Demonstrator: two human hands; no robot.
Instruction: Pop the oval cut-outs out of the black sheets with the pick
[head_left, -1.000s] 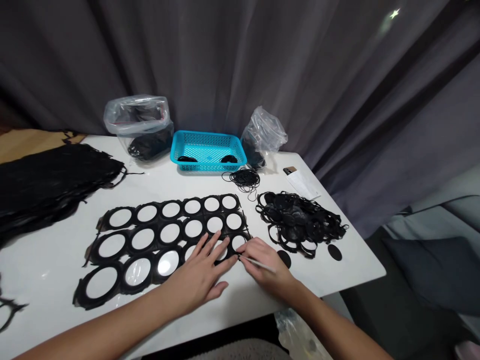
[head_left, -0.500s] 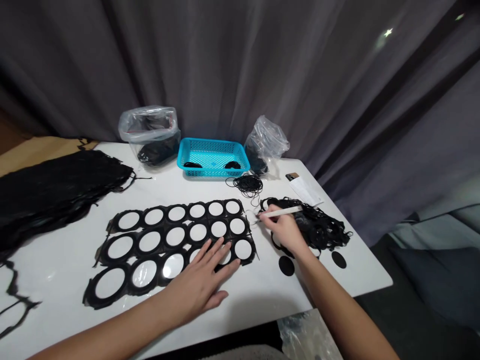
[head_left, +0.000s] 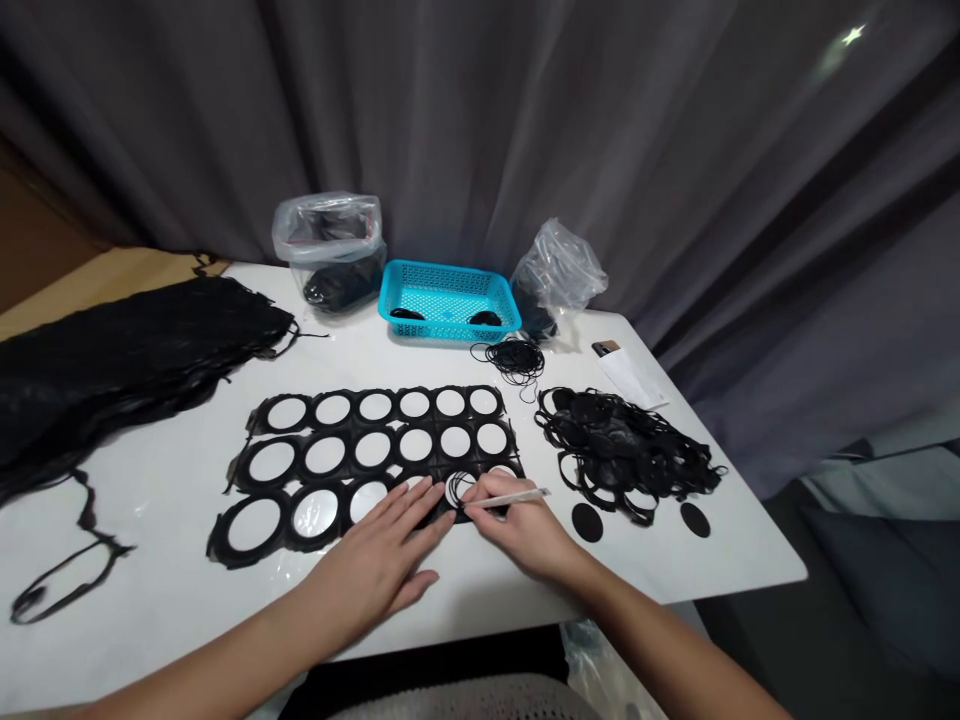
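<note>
I see left hand point(head_left: 394, 550) flat on black ring sheet point(head_left: 349, 453), fingers spread; right hand point(head_left: 523, 522) pinches white tool point(head_left: 517, 497) beside thin black loops point(head_left: 458, 486), near row. Sheet, 3 rows, lies on white table point(head_left: 697, 565).

Beneath the left hand point(head_left: 386, 548), the black ring sheet point(head_left: 349, 452) looked rubbery, the tabletop point(head_left: 675, 555) smooth and glossy; beyond it, the basket point(head_left: 442, 327) looked plastic, the curtain point(head_left: 480, 120) matt cloth.

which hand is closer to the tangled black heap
Right. The right hand is just left of the tangled black heap; the left hand lies farther left, on the black sheet of rings.
</note>
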